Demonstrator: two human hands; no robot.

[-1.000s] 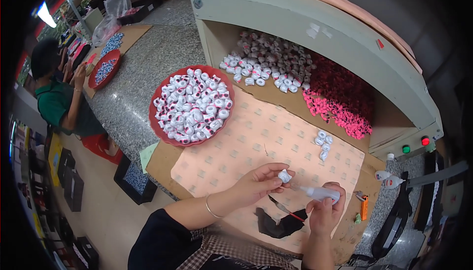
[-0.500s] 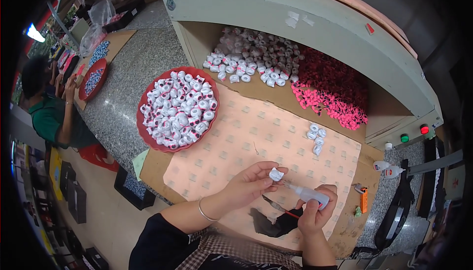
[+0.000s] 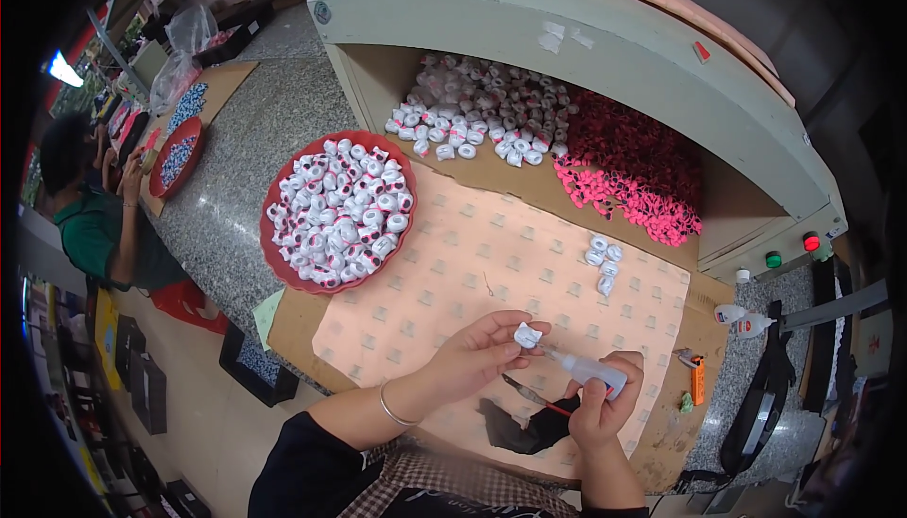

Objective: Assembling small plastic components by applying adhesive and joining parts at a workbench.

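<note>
Pinching small white plastic piece [image 3: 527, 336], clear squeeze bottle [image 3: 593, 371]

Small assembly workshop: granite table [image 3: 236, 178], red tray [image 3: 283, 267] heaped with white parts, machine hood [image 3: 567, 36] with indicator lights [image 3: 792, 250], co-worker [image 3: 94, 225] nearby.

red tray [image 3: 276, 258] of white pieces | pink pieces [image 3: 631, 198] in cabinet | orange lighter [image 3: 697, 380]

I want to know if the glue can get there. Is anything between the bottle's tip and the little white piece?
Nothing visible is. The right hand holds the small squeeze bottle, and its nozzle points straight at the little white piece pinched in the left hand.
</note>
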